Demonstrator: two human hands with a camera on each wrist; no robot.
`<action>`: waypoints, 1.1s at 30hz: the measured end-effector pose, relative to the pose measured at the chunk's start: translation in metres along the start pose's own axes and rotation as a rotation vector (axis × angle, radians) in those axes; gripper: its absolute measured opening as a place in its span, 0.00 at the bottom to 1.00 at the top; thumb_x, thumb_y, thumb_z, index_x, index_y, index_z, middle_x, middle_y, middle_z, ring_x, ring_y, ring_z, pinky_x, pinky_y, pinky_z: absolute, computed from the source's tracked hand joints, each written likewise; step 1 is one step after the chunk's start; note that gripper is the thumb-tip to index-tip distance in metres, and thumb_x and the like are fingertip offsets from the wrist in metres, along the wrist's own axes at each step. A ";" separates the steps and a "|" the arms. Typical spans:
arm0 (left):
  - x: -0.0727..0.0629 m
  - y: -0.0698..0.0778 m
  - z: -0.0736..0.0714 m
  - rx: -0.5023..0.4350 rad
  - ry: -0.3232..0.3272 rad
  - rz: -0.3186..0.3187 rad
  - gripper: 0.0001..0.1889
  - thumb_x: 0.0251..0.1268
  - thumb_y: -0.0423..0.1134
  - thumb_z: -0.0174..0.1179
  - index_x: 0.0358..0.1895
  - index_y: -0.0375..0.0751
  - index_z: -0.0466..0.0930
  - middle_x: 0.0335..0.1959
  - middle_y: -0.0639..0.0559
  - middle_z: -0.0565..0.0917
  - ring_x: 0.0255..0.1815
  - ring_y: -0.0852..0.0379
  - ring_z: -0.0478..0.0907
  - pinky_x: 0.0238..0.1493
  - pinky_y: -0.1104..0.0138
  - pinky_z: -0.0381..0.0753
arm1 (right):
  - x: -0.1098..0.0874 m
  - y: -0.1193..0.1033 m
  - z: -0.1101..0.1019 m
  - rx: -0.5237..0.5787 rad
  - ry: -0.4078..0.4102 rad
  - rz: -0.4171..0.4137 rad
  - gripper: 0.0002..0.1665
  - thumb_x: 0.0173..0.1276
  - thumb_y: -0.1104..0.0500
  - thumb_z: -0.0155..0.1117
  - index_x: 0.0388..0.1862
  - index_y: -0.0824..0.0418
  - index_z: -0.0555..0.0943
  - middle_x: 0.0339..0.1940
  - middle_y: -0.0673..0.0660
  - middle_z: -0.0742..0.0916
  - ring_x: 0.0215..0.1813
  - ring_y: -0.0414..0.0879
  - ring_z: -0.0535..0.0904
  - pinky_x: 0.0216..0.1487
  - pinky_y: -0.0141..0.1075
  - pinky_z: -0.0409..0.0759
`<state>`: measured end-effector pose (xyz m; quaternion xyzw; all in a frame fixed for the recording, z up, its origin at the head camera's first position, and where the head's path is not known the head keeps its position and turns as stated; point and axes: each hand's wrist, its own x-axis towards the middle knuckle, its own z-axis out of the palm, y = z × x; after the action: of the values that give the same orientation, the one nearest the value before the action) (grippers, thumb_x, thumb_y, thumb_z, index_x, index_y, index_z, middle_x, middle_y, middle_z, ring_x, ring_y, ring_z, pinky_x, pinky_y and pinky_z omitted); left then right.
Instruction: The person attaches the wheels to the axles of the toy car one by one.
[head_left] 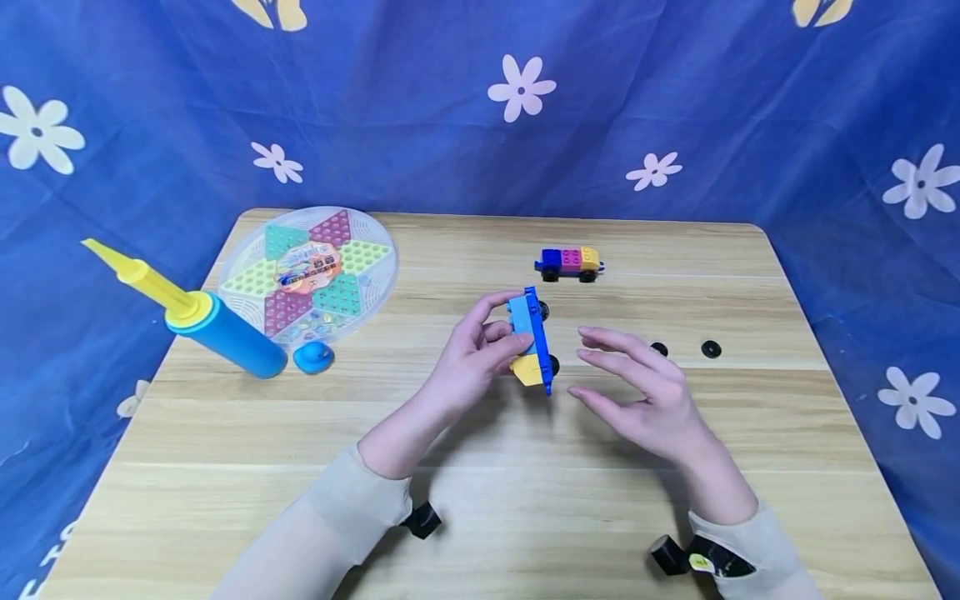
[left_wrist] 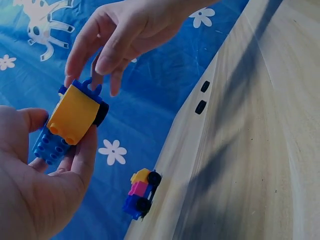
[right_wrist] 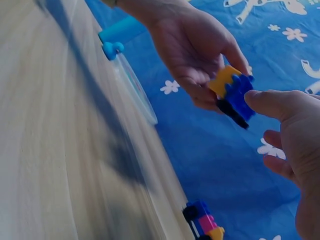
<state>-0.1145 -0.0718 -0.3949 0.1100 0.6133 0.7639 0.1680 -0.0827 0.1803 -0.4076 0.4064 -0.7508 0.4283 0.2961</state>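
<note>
My left hand (head_left: 480, 346) holds a toy block car (head_left: 531, 337), tipped on its side above the table. It has a dark blue base with a hitch at each end, and light blue and yellow bricks (left_wrist: 75, 115) on top. Two black wheels show along the base's right side in the head view. Just to the right, my right hand (head_left: 648, 392) is held with fingers spread and slightly bent, a small gap from the car. Two loose black wheels (head_left: 711, 349) lie on the table beyond it, one partly covered by its fingers.
A second block car (head_left: 570, 263), dark blue, pink and yellow, stands on its wheels toward the back. At the left are a round star-patterned game board (head_left: 378, 283), a blue and yellow hand pump (head_left: 232, 337) and a small blue object (head_left: 313, 357). Blue flowered cloth (head_left: 420, 125) hangs behind the table.
</note>
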 end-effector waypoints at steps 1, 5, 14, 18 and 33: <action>0.000 0.000 0.000 0.001 0.001 0.002 0.30 0.76 0.30 0.62 0.77 0.47 0.67 0.38 0.44 0.83 0.38 0.53 0.85 0.44 0.59 0.90 | -0.001 0.001 -0.002 -0.004 0.003 0.009 0.21 0.73 0.51 0.75 0.52 0.68 0.89 0.56 0.71 0.87 0.55 0.62 0.87 0.65 0.37 0.81; 0.000 -0.001 -0.001 0.000 0.003 0.007 0.31 0.75 0.29 0.64 0.77 0.48 0.67 0.38 0.43 0.84 0.38 0.52 0.86 0.42 0.63 0.90 | -0.004 0.003 -0.010 -0.008 0.011 0.041 0.22 0.73 0.51 0.75 0.51 0.70 0.89 0.56 0.71 0.87 0.55 0.61 0.86 0.65 0.37 0.81; -0.002 -0.002 -0.006 0.071 0.001 0.019 0.32 0.74 0.30 0.67 0.77 0.51 0.68 0.41 0.42 0.84 0.40 0.49 0.86 0.41 0.66 0.87 | -0.021 0.024 -0.031 -0.015 -0.006 0.209 0.34 0.50 0.71 0.84 0.60 0.72 0.85 0.59 0.69 0.87 0.56 0.59 0.85 0.63 0.35 0.81; -0.002 -0.002 -0.008 0.102 0.003 0.028 0.33 0.73 0.30 0.67 0.77 0.51 0.69 0.43 0.41 0.85 0.42 0.49 0.87 0.43 0.66 0.88 | -0.034 0.039 -0.043 -0.069 -0.073 0.374 0.44 0.47 0.75 0.86 0.66 0.65 0.83 0.63 0.61 0.86 0.56 0.55 0.85 0.59 0.32 0.82; -0.004 -0.001 -0.012 0.133 0.007 0.064 0.33 0.73 0.29 0.68 0.77 0.49 0.69 0.47 0.38 0.87 0.44 0.45 0.87 0.46 0.63 0.89 | -0.070 0.084 -0.068 -0.282 -0.311 0.724 0.31 0.64 0.60 0.82 0.64 0.69 0.82 0.53 0.61 0.86 0.45 0.55 0.84 0.45 0.48 0.83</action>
<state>-0.1149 -0.0843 -0.3980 0.1379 0.6596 0.7267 0.1335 -0.1145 0.2912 -0.4654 0.1315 -0.9321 0.3316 0.0624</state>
